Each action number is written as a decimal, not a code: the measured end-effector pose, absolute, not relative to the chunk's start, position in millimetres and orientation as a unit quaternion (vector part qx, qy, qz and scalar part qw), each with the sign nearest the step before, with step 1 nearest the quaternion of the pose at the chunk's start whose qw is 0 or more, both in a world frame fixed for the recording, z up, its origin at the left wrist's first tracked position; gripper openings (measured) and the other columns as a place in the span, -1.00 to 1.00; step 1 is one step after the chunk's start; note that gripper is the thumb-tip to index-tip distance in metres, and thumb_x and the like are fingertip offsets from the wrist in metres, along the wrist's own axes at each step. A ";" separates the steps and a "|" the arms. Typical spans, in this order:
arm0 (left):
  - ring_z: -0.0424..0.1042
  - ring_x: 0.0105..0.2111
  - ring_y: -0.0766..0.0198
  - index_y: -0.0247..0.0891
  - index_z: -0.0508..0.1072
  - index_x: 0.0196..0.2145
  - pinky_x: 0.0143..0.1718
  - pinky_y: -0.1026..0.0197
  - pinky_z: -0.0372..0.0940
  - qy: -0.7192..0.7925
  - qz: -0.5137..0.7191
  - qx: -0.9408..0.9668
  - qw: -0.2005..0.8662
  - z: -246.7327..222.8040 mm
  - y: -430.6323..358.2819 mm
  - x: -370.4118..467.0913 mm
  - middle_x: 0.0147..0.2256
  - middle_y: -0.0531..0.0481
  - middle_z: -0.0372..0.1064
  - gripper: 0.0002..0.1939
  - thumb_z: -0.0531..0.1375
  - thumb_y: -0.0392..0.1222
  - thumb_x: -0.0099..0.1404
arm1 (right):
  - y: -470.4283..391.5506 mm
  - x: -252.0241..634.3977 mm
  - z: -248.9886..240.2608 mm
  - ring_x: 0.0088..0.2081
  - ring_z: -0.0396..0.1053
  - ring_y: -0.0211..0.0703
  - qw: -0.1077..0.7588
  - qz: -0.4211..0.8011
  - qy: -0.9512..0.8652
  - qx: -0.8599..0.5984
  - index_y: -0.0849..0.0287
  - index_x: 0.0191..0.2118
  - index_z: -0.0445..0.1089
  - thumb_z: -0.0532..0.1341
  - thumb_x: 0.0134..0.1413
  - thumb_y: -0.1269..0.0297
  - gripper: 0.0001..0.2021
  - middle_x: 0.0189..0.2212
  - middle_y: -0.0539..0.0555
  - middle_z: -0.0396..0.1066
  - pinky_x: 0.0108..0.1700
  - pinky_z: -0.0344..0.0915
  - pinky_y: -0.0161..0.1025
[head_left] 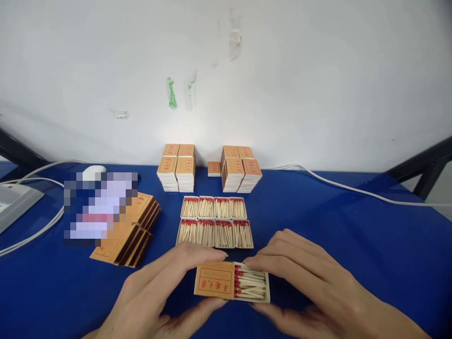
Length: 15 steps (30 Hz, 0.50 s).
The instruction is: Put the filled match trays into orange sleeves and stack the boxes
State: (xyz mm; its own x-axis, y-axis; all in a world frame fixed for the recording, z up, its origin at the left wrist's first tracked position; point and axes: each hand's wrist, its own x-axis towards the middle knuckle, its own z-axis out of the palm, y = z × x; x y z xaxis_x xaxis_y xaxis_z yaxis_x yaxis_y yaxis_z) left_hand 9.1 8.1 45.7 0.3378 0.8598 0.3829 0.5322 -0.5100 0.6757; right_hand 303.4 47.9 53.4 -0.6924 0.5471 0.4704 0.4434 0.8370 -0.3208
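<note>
Close in front of me is a matchbox, its orange sleeve (214,281) printed in red and its white tray of red-tipped matches (251,284) sticking about halfway out on the right. My left hand (155,287) grips the sleeve between thumb and fingers. With thumb and fingers at its long sides, my right hand (310,278) holds the tray. Just beyond my hands, two rows of filled match trays (214,221) lie side by side on the blue table. Several flattened orange sleeves (122,242) with dark striking strips are piled at the left.
Stacks of closed matchboxes stand near the wall, one at left (175,169) and one at right (240,169), with a single matchbox (213,168) between. A pixelated patch covers something left. White cables (335,190) run along both sides of the blue table (353,235).
</note>
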 end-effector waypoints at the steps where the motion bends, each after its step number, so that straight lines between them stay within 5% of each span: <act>1: 0.76 0.01 0.36 0.06 0.52 0.22 0.14 0.53 0.50 0.439 0.368 0.789 0.223 45.3 8.0 9.7 0.07 0.20 0.72 -0.59 0.46 -0.11 0.48 | 47.8 303.9 52.8 -0.05 0.66 -0.20 0.281 0.091 -0.917 -0.268 0.10 0.18 0.51 0.31 0.51 0.20 -0.75 -0.09 0.00 0.68 0.35 0.41 -0.19; 7: 0.76 0.01 0.34 0.06 0.53 0.22 0.14 0.50 0.52 0.433 0.372 0.786 0.237 43.6 9.3 9.9 0.07 0.19 0.72 -0.57 0.47 -0.10 0.48 | 46.1 303.7 52.6 -0.03 0.66 -0.19 0.274 0.089 -0.920 -0.264 0.14 0.20 0.52 0.32 0.53 0.19 -0.74 -0.07 0.03 0.68 0.37 0.41 -0.18; 15: 0.77 -0.06 0.30 0.18 0.59 0.15 0.06 0.44 0.59 0.476 0.385 0.735 0.292 51.3 5.7 6.7 -0.02 0.26 0.75 -0.54 0.57 -0.05 0.37 | 45.5 304.2 50.4 -0.15 0.62 -0.15 0.289 0.018 -0.927 -0.238 0.09 0.25 0.54 0.23 0.62 0.22 -0.74 -0.09 0.07 0.68 0.02 0.56 -0.09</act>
